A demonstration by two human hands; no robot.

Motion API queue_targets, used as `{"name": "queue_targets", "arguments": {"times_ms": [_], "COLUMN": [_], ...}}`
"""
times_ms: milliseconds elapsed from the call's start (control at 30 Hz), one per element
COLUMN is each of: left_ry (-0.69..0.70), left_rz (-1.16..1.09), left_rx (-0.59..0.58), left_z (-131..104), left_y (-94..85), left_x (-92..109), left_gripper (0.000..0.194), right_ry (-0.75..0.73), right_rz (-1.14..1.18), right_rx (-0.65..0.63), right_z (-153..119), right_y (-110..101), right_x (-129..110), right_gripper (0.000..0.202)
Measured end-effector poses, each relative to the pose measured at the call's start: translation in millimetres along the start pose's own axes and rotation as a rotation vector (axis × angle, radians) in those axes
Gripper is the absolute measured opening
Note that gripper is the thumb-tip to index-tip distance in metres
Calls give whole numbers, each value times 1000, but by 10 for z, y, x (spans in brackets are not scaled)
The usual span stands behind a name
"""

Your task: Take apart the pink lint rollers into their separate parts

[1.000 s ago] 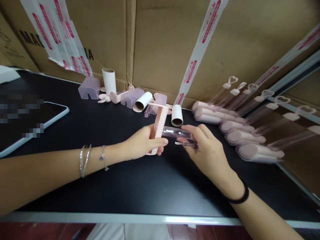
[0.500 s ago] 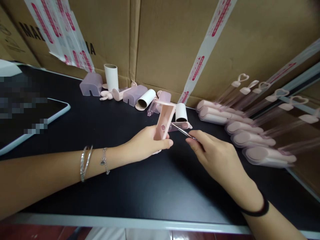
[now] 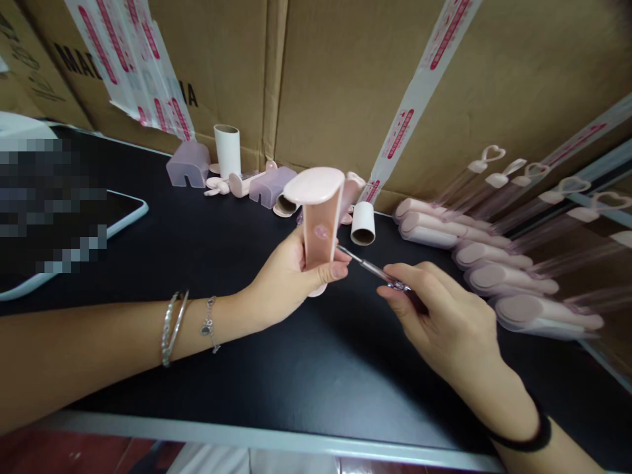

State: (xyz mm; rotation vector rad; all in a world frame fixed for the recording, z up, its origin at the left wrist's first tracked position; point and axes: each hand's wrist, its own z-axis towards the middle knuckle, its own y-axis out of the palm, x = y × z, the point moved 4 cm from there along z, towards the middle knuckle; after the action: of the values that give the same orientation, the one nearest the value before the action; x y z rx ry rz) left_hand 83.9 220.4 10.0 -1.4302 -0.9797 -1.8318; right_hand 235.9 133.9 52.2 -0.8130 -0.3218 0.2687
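My left hand (image 3: 281,280) is wrapped around a pale pink plastic housing (image 3: 320,237). The housing stands roughly upright, its wide rounded end on top and its hollow side partly facing me. A translucent pink piece (image 3: 351,191) sticks up behind it. In my right hand (image 3: 444,322) is a slim metal screwdriver (image 3: 371,267), pinched between thumb and fingers. Its tip points left at the far side of the housing, near the left fingers; whether it touches anything there is hidden. Both hands are raised over the black table (image 3: 276,382).
White tubes (image 3: 228,151) and translucent purple covers (image 3: 188,164) line the cardboard (image 3: 340,85) at the back. Small pink parts (image 3: 217,187) lie among them. Several pink holders with long handles (image 3: 530,280) stand at right. A pale-edged tablet-like device (image 3: 123,220) lies left.
My left hand has turned the pink housing, so its rounded end now shows on top. The screwdriver stays beside it, and my right hand sits slightly lower and farther right.
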Motion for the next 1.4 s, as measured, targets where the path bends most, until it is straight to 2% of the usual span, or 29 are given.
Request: {"name": "queue_targets", "arguments": {"times_ms": [100,233,300,367,433,533,633,900,1100,1233,1400], "left_ry": [-29,-50,-122,-245,-364,-460,-449,-453,-485,-518,-538], "left_rz": [72,96,121,134,118,124,142,216,288,304,378], "left_rx": [113,167,119,18,-73,-101,-102,-155,-221,-165,-179], "left_z": [2,-35,-58,-76,-80,-52,-11,-1,9,7,-2], "left_y": [-60,-73,-37,21,69,72,38,19,28,36,34], "left_x": [22,8,-28,-76,-109,-110,-89,-110,-90,-61,-43], "left_gripper": [33,22,26,29,25,17,15,18,33,33,40], "right_ry": [-11,4,20,30,24,13,26,45,70,54,33], "right_rz": [23,20,-25,-73,-96,-113,-153,-202,-191,-204,-223], "right_rx": [-85,-120,-95,-90,-137,-236,-274,-212,-222,-186,-175], "right_z": [-13,-5,1,5,4,-11,-29,-33,-37,-27,-32], "right_y": [44,40,17,0,-2,-5,-28,-34,6,-9,56], "right_x": [5,-23,-18,9,51,124,172,116,128,96,-3], "right_gripper": [20,22,19,17,19,24,27,30,28,27,28]}}
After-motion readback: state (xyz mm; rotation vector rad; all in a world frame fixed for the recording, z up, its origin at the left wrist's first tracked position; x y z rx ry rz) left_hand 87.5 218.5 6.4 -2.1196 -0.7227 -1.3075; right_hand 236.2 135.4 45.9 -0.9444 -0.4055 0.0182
